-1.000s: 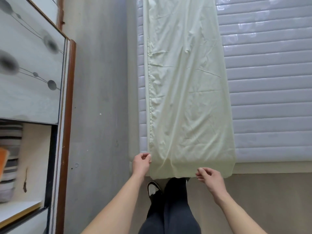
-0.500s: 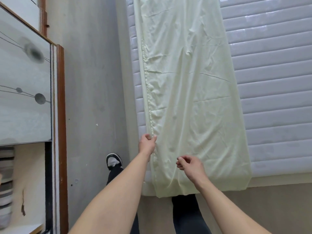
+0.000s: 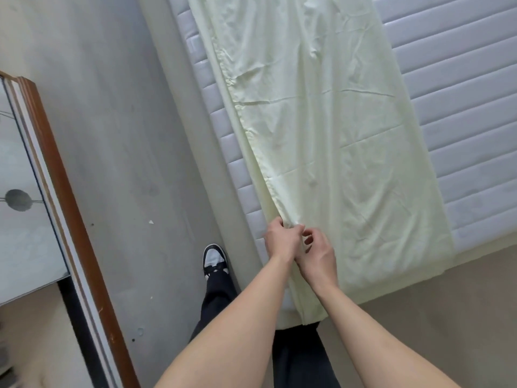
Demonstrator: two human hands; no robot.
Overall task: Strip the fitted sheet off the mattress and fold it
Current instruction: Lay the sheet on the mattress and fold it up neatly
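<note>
A: What is sitting nearest the camera?

B: Two bare forearms are reaching forward from the bottom edge. Between and under them, dark trousers (image 3: 215, 298) are showing, and a black-and-white shoe (image 3: 214, 259) is standing on the grey floor (image 3: 112, 135) just beside the bed.

A: And the hands?

B: They are meeting, touching each other, at the left edge of the pale yellow fitted sheet (image 3: 321, 135). The left hand (image 3: 281, 240) is curling its fingers round that edge and gripping it, so the cloth is bunching into a small ridge at the fingertips. The right hand (image 3: 317, 257) is lying against the left one with its fingers bent toward the same ridge. Whether it is actually pinching cloth, I cannot tell; the fingertips are half hidden.

A: Where is the sheet lying?

B: It is lying as a long folded strip on top of the quilted grey mattress (image 3: 461, 121), running away from the person. Its near end is hanging over the mattress's near edge, and its gathered hem is running along the left side.

A: Anything further out?

B: To the right of the strip, bare mattress is showing. On the far left, a wardrobe (image 3: 22, 191) with a brown wooden frame and a pale, dot-patterned door is standing well apart from the bed.
</note>
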